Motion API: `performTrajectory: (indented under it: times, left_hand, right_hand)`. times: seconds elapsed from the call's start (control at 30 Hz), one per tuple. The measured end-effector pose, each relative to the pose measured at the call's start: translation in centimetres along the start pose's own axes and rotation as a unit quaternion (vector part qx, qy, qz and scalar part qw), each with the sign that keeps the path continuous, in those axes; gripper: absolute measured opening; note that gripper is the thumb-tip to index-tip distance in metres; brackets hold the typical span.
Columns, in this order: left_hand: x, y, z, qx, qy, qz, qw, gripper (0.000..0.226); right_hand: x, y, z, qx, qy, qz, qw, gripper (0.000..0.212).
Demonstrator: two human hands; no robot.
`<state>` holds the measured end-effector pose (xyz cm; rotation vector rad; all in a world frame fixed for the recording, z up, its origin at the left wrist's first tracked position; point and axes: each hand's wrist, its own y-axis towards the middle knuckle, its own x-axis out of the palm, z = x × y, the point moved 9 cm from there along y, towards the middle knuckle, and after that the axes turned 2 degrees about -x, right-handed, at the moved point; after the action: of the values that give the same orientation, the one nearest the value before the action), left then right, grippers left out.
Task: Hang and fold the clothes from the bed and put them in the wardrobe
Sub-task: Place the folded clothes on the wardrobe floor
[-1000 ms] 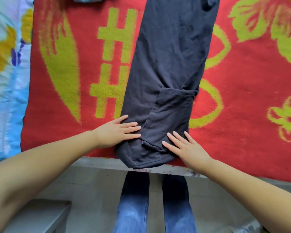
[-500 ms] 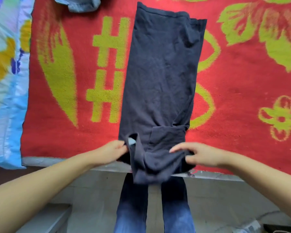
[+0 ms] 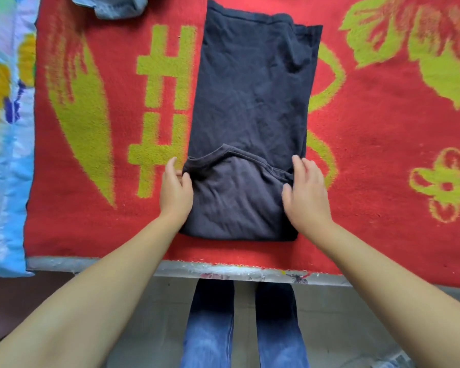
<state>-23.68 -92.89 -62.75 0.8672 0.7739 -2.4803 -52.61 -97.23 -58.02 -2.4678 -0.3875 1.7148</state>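
**Onlooker:** Head view, looking straight down over the bed edge: the dark shirt (image 3: 250, 102) lies as a long narrow strip on the red blanket (image 3: 383, 155), and its near end is now turned up and over onto itself. A moment ago that end was bunched up off the blanket at the bed's edge; a second back it lay flat and unfolded under both palms.

**Friend:** So the first lengthwise fold is made?

**Onlooker:** I'd say so. The collar edge now lies across the strip, roughly a third of the way up. The left hand (image 3: 176, 187) sits at the fold's left corner, thumb and fingers nipping the cloth there. The right hand (image 3: 304, 189) is at the right corner; its fingers look fairly straight and laid along the edge, so it seems to be pressing more than gripping.

**Friend:** What's left for this one?

**Onlooker:** By my guess, another fold upward to make a compact square, then it goes to the wardrobe, which I can't see from here. The far end still has a loose flap at its right corner that may need squaring.

**Friend:** Anything else waiting?

**Onlooker:** A denim garment (image 3: 117, 6) peeks in at the top edge, and a floral quilt (image 3: 6, 128) lies along the left.
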Motion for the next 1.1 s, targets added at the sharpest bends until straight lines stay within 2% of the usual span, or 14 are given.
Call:
performTrajectory:
  times: [0.07, 0.1, 0.17, 0.2, 0.23, 0.3, 0.37, 0.47, 0.6, 0.7, 0.77, 0.9, 1.0, 1.1]
  left_hand:
    - [-0.8, -2.4, 3.0, 0.146, 0.136, 0.038, 0.979, 0.055]
    - [0.3, -4.5, 4.3, 0.246, 0.203, 0.005, 0.948, 0.063]
    - [4.4, -9.4, 4.2, 0.399, 0.327, -0.112, 0.849, 0.086]
    - [6.0, -10.8, 2.5, 0.410, 0.388, -0.166, 0.808, 0.100]
    - [7.1, -11.2, 0.6, 0.377, 0.435, -0.209, 0.791, 0.113]
    - [7.6, -10.5, -1.5, 0.276, 0.464, -0.228, 0.810, 0.125]
    - [7.8, -10.0, -1.1, 0.233, 0.483, -0.215, 0.816, 0.114]
    - [8.1, -10.3, 1.0, 0.242, 0.526, -0.257, 0.774, 0.088]
    - [6.2, -11.1, 1.6, 0.209, 0.516, -0.473, 0.683, 0.083]
    - [3.7, -11.2, 5.0, 0.205, 0.401, -0.624, 0.639, 0.046]
    - [2.6, -8.0, 7.3, 0.193, 0.351, -0.622, 0.673, 0.016]
    - [1.6, 2.5, 9.8, 0.072, 0.136, -0.463, 0.873, 0.018]
    - [2.4, 6.7, 8.1, -0.083, -0.093, -0.317, 0.940, 0.013]
    - [4.0, 7.0, 4.6, -0.135, -0.097, -0.179, 0.970, 0.028]
  right_hand:
    - [1.1, -2.8, -3.5, -0.160, -0.095, -0.019, 0.982, 0.076]
    - [3.0, -4.5, -4.4, -0.208, -0.140, -0.068, 0.966, 0.087]
    - [6.6, -6.7, -4.0, -0.228, -0.195, -0.177, 0.937, 0.112]
    - [7.9, -6.8, -3.3, -0.205, -0.213, -0.216, 0.930, 0.119]
    - [8.6, -6.6, -2.6, -0.181, -0.234, -0.230, 0.927, 0.120]
    - [8.6, -5.8, -2.6, -0.151, -0.242, -0.231, 0.930, 0.112]
    - [8.1, -5.1, -3.1, -0.141, -0.250, -0.228, 0.931, 0.101]
    - [7.7, -5.6, -3.7, -0.142, -0.243, -0.309, 0.908, 0.091]
    - [5.7, -6.8, -4.8, -0.127, -0.170, -0.493, 0.844, 0.084]
    - [2.1, -7.0, -6.9, -0.164, -0.038, -0.582, 0.795, 0.054]
    - [0.1, -4.0, -5.9, -0.153, -0.012, -0.561, 0.814, 0.021]
    - [-2.5, 5.7, -0.5, -0.020, 0.120, -0.278, 0.953, 0.010]
    - [-1.9, 8.6, 3.2, 0.096, 0.209, -0.127, 0.965, 0.038]
    - [-0.3, 8.1, 4.1, 0.161, 0.196, -0.076, 0.964, 0.062]
